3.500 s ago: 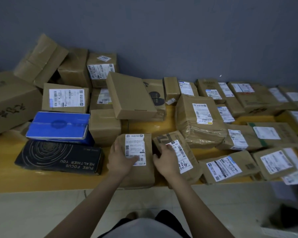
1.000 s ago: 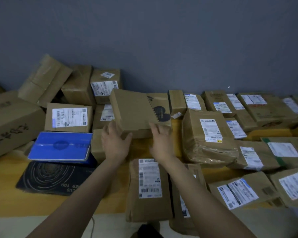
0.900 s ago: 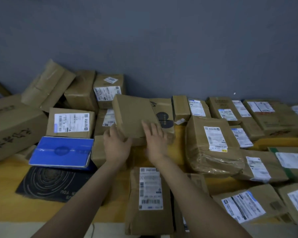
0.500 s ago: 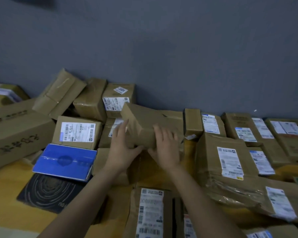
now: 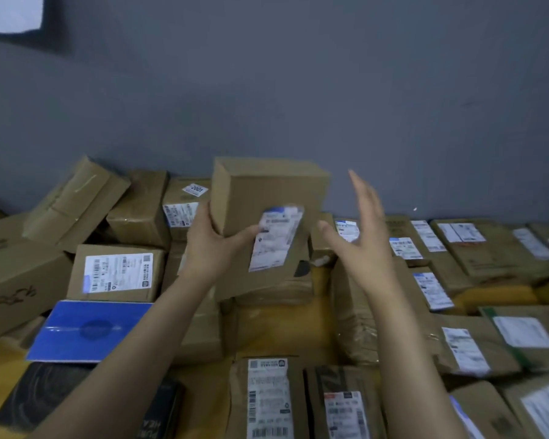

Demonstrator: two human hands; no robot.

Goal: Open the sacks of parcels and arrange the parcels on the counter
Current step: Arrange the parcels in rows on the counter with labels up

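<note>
— What do we have in the hands?

— We see the left hand (image 5: 210,245) gripping a box (image 5: 267,198) by its left side, thumb across the near face, fingers up along the edge. The box is held in the air, tilted, above the parcels (image 5: 495,248) at the middle of the counter (image 5: 282,327).

— And the right hand?

— We find the right hand (image 5: 362,236) open, fingers straight and slightly spread. It is just to the right of the box and not touching it.

— Can we read the label (image 5: 276,239)?

— No. It sits on the box's near face, white with a blue corner, but it's blurred.

— What lies around?

— We see brown parcels across the whole counter, most with white labels facing up. A blue box (image 5: 89,331) lies at the left, with a black box (image 5: 45,397) just in front of it. A big carton (image 5: 13,280) is at the far left. A front parcel (image 5: 268,400) with a barcode label lies at the near edge, between the arms. Behind everything we see a grey wall (image 5: 298,90).
</note>
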